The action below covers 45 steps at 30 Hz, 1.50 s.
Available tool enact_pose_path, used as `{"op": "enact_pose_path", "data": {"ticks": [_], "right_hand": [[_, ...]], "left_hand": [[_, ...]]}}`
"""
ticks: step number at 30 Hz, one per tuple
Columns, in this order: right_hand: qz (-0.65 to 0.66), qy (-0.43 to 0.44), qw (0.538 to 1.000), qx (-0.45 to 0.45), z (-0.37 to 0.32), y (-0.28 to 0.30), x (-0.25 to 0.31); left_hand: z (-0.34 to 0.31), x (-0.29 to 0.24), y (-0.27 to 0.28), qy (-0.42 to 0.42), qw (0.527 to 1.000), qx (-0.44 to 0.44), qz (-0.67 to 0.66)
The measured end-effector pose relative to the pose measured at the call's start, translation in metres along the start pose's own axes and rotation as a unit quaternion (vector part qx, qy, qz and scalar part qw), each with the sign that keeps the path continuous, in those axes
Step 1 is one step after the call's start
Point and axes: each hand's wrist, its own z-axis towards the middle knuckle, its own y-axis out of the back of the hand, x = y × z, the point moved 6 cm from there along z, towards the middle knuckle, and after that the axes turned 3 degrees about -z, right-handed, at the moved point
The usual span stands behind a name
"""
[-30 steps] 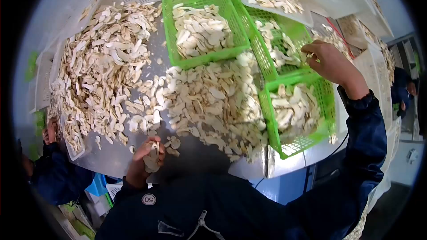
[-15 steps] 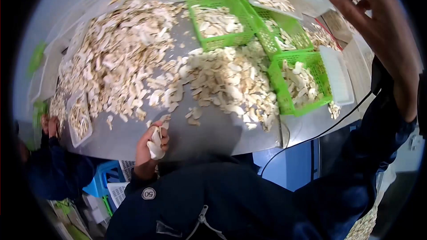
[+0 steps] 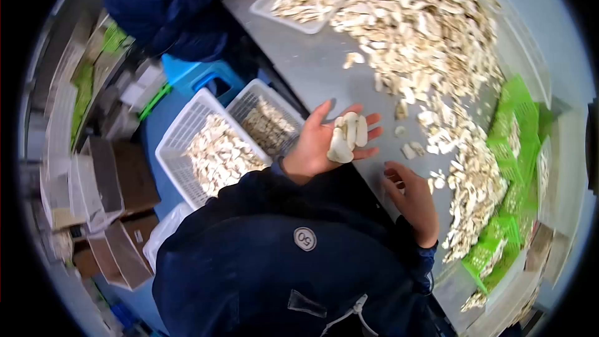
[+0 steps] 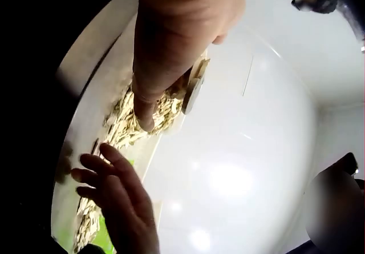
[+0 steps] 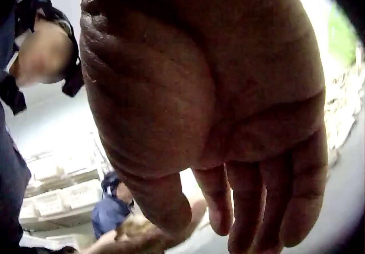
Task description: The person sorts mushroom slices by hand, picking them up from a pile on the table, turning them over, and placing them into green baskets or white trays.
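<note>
Several pale mushroom slices (image 3: 349,136) lie on the upturned palm of my left hand (image 3: 310,150), whose fingers are spread out straight beneath them. In the left wrist view, the slices (image 4: 194,91) show past the edge of that hand (image 4: 177,43). Just to the right, close over the metal table (image 3: 306,56), is my right hand (image 3: 415,203), fingers loosely bent and holding nothing. The right wrist view shows its bare palm (image 5: 228,105) with the fingers hanging relaxed. A few loose slices (image 3: 412,150) lie on the table beyond both hands.
A large heap of mushroom slices (image 3: 430,31) covers the far table. Green baskets (image 3: 515,131) stand along the right. A white tray (image 3: 257,7) of slices sits near another person (image 3: 168,12). White baskets (image 3: 163,150) of slices stand below the table at left.
The head view has swung left, bringing the floor baskets into sight. My right hand has come back from the right to near my left hand, whose fingers have unfolded from around the slices.
</note>
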Motion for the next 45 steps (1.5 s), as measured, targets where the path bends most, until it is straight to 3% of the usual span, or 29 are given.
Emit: {"op": "enact_pose_path", "data": {"ticks": [3, 11, 15, 17, 19, 23, 25, 31, 35, 37, 39, 41, 42, 44, 45], "right_hand": [[-0.023, 0.038, 0.996, 0.073, 0.019, -0.035, 0.009], [-0.031, 0.112, 0.992, 0.052, 0.041, -0.056, 0.022], [-0.026, 0.081, 0.996, 0.034, 0.043, -0.058, 0.018], [-0.006, 0.079, 0.997, 0.026, 0.045, -0.057, 0.017], [0.007, 0.059, 0.998, 0.029, 0.045, -0.055, 0.017], [0.016, 0.052, 0.998, 0.023, 0.044, -0.057, 0.009], [0.000, 0.064, 0.998, 0.016, 0.046, -0.056, 0.011], [-0.017, 0.058, 0.997, 0.040, 0.050, -0.057, 0.014], [-0.007, 0.065, 0.997, 0.041, 0.047, -0.057, 0.012], [0.002, 0.078, 0.996, 0.040, 0.046, -0.057, 0.008], [0.000, 0.079, 0.996, 0.032, 0.044, -0.053, 0.003], [0.012, 0.075, 0.996, 0.042, 0.044, -0.049, 0.002], [0.048, 0.071, 0.995, 0.042, 0.043, -0.048, -0.002], [0.123, 0.085, 0.988, 0.031, 0.041, -0.052, -0.006], [0.163, 0.100, 0.981, 0.021, 0.041, -0.053, -0.005]], "left_hand": [[-0.022, -0.021, 0.008, -0.036, 0.999, 0.012, -0.019], [-0.045, -0.056, 0.030, -0.110, 0.993, 0.030, -0.037], [-0.058, -0.076, 0.043, -0.126, 0.987, -0.009, -0.095], [-0.071, -0.093, 0.043, -0.161, 0.985, -0.013, -0.058], [-0.097, -0.115, 0.040, -0.220, 0.973, -0.013, -0.064], [-0.172, -0.165, 0.042, -0.338, 0.937, -0.065, 0.066], [-0.210, -0.188, 0.044, -0.373, 0.910, -0.092, 0.157], [-0.289, -0.233, 0.084, -0.439, 0.874, -0.134, 0.161], [-0.337, -0.251, 0.156, -0.439, 0.808, -0.334, 0.206], [-0.352, -0.241, 0.188, -0.363, 0.711, -0.566, 0.204], [-0.324, -0.211, 0.164, -0.252, 0.651, -0.617, 0.364], [-0.334, -0.251, 0.241, -0.250, 0.752, -0.461, 0.399], [-0.341, -0.259, 0.224, -0.196, 0.565, -0.406, 0.691], [-0.277, -0.235, 0.176, -0.171, 0.350, -0.431, 0.814], [-0.232, -0.203, 0.124, -0.193, 0.382, -0.562, 0.708]]}}
